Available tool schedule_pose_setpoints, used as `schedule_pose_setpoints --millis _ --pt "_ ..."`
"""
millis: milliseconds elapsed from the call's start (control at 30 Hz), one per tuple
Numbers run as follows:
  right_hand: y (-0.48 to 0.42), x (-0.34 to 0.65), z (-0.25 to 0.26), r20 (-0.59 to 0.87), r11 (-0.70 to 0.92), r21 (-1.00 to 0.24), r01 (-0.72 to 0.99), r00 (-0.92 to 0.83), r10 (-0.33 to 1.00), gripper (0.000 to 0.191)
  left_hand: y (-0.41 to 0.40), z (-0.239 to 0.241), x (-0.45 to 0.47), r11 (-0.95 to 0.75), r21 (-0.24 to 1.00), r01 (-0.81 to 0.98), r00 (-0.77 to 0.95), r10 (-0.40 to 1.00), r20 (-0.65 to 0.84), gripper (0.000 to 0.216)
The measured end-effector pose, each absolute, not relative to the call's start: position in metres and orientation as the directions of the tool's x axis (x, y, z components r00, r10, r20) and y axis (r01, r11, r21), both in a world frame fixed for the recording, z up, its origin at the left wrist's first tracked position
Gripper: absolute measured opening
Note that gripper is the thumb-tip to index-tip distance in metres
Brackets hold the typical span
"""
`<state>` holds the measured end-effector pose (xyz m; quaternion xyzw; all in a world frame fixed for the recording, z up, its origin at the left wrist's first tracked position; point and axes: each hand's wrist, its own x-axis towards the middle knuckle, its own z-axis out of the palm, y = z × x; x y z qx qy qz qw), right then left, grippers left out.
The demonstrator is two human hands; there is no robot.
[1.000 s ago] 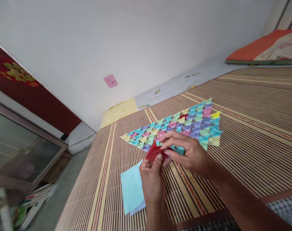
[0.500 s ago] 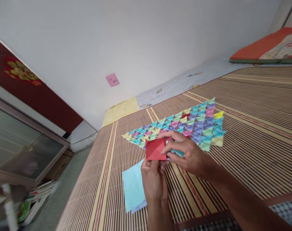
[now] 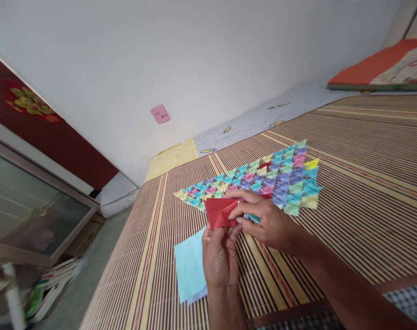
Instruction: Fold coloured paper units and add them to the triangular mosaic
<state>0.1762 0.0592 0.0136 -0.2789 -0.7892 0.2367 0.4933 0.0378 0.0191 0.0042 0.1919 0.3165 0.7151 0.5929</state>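
A small folded piece of red paper (image 3: 218, 212) is held up between both hands, creased across its front. My left hand (image 3: 221, 256) grips its lower edge from below, thumb in front. On its right side, my right hand (image 3: 263, 219) pinches the paper between thumb and fingers. Behind the hands lie rows of folded paper pieces (image 3: 284, 178) in blue, green, yellow, pink and purple, arranged in a long triangle; the hands hide part of them. Light blue paper sheets (image 3: 189, 266) lie beside my left wrist, with a lavender sheet (image 3: 198, 295) peeking out underneath.
A striped bamboo mat (image 3: 153, 256) covers the bed. An orange folded quilt (image 3: 370, 64) lies at the far right. A pink note (image 3: 160, 114) sticks to the white wall (image 3: 194, 55). At left, past the bed's edge, are a glass-paned door (image 3: 33, 206) and clutter on the floor.
The red paper, flat and square before, now shows a diagonal crease and a bent-in right side. Both hands have shifted only slightly and still hold it.
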Motion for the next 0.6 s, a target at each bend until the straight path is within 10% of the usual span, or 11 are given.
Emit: schedule_pose_setpoints --millis 600 --pt "0.0632 0.1776 0.015 0.469 0.473 -0.881 0.001 -0.13 0.873 0.019 0.0216 -0.0011 0.0373 -0.12 0.84 -0.529 -0.246 0.969 -0.017 0.023"
